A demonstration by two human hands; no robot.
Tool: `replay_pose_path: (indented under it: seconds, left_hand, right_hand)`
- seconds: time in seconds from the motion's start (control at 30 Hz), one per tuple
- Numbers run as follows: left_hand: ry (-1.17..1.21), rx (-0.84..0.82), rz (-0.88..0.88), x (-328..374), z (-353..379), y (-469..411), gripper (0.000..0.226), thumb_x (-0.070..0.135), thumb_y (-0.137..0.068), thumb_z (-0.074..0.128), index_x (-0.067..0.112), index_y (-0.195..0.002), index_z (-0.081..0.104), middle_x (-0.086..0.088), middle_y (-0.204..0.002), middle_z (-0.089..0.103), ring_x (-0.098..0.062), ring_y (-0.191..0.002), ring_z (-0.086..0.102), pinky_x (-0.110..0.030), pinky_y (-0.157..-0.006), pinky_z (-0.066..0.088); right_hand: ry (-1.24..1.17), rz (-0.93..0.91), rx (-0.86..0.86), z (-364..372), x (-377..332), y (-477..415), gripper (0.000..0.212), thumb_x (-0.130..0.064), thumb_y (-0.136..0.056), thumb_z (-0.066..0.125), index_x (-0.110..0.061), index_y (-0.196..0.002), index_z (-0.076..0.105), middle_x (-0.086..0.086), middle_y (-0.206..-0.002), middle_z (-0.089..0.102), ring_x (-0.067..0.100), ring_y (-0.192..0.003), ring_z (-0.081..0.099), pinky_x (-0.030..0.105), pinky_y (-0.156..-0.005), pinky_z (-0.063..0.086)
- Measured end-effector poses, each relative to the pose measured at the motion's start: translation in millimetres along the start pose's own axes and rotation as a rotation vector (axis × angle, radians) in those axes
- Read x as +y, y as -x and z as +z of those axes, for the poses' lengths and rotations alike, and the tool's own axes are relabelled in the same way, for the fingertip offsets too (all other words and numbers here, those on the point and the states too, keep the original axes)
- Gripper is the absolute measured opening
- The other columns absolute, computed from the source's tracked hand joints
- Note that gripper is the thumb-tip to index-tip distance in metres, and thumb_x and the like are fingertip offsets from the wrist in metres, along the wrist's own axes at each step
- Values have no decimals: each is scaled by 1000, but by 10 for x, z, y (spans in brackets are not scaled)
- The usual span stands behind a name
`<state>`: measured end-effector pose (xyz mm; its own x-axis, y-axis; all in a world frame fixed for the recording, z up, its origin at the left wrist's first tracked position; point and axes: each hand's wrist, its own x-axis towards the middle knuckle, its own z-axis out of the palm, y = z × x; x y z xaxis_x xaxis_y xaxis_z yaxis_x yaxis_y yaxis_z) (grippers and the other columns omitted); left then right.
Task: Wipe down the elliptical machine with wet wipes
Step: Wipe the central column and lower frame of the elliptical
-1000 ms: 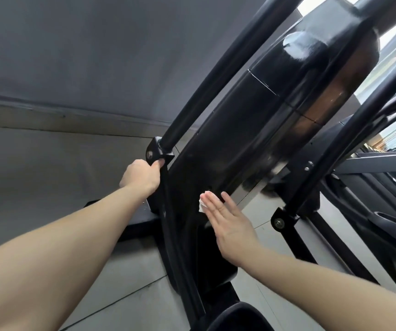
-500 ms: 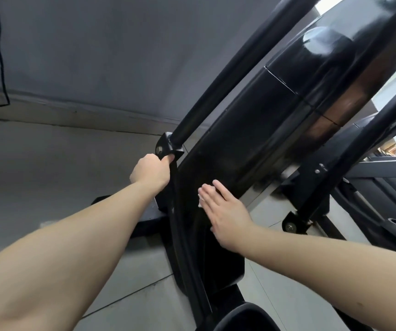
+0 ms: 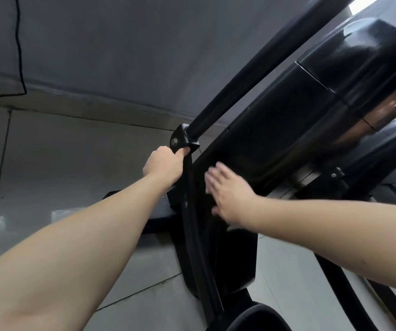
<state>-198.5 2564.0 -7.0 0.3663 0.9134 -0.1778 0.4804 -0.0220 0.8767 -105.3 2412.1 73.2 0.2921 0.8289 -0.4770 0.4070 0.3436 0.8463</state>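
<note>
A thin black cable [image 3: 19, 44] is hanging down the grey wall [image 3: 120, 44] at ten o'clock, above the tiled floor [image 3: 61, 163]. Near the centre, the left hand [image 3: 163, 167] is gripping the pivot joint [image 3: 180, 142] of the elliptical machine [image 3: 235, 259], its fingers curling tightly around the joint from the left. From that joint a black swing arm [image 3: 252, 68] is running up toward one o'clock. Just at three o'clock of the left hand, the right hand [image 3: 230, 194] is lying flat with fingers straight, pressing on the lower end of the machine's glossy black housing [image 3: 287, 139]. This hand is blurring, and I cannot tell whether a wipe is sitting under the palm. The machine is filling the right half of the view, rising from six o'clock toward one o'clock. A dark rounded pedal edge [image 3: 256, 316] is showing at six o'clock.
</note>
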Motion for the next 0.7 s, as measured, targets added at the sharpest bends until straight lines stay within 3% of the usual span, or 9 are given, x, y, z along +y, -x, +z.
replay_pose_path:
  seconds: [0.1, 0.17, 0.4, 0.53, 0.6, 0.63, 0.7]
  left_hand:
    - [27, 0, 7, 3, -6, 9, 60, 69, -96, 45, 13, -89, 64, -3, -83, 66, -21, -72, 59, -33, -62, 41]
    - [39, -1, 5, 0, -22, 12, 59, 69, -95, 46, 13, -86, 62, -4, -84, 66, -24, -73, 60, -33, -63, 41]
    - [23, -5, 24, 18, -52, 3, 60, 70, -95, 46, 13, -92, 66, -4, -86, 66, -26, -77, 60, -34, -66, 42]
    - [28, -24, 20, 13, -63, 29, 59, 68, -96, 46, 12, -90, 64, -4, -84, 65, -21, -71, 58, -32, -58, 37]
    - [60, -45, 4, 13, -75, 36, 60, 68, -96, 48, 11, -88, 63, -5, -83, 65, -22, -71, 58, -32, -57, 36]
    - [82, -57, -4, 14, -84, 41, 61, 69, -95, 49, 10, -86, 63, -5, -83, 65, -23, -70, 58, -32, -57, 36]
    - [116, -69, -17, 31, -115, 70, 61, 68, -94, 51, 9, -84, 63, -6, -80, 65, -23, -69, 59, -31, -55, 36]
  right_hand:
    - [145, -187, -108, 94, -276, 244, 85, -64, -104, 21, -6, -161, -4, 16, -170, -10, 32, -157, -13, 52, -123, -16]
    - [170, -210, -130, 30, -286, 153, 82, -64, -104, 19, -11, -163, -2, 13, -171, -8, 30, -157, -12, 53, -121, -19]
    - [-8, 96, -60, -240, 123, -546, 75, -63, -104, 17, -19, -164, 6, 13, -171, -2, 33, -157, -11, 57, -123, -14]
    - [5, -130, 10, 37, -185, -221, 68, -48, -108, 23, -10, -162, 10, 15, -171, 2, 32, -158, -4, 53, -126, -9]
    - [-27, -225, 51, 288, -377, 29, 61, -35, -108, 24, -3, -161, 19, 16, -169, 11, 33, -158, 7, 50, -127, -5]
    - [-55, -246, 121, 379, -438, 137, 57, -33, -107, 32, -3, -155, 37, 15, -164, 28, 32, -155, 24, 49, -127, 3]
    - [-139, -270, 321, 518, -456, 284, 39, -33, -94, 61, -11, -123, 75, 8, -133, 68, 26, -129, 62, 43, -119, 28]
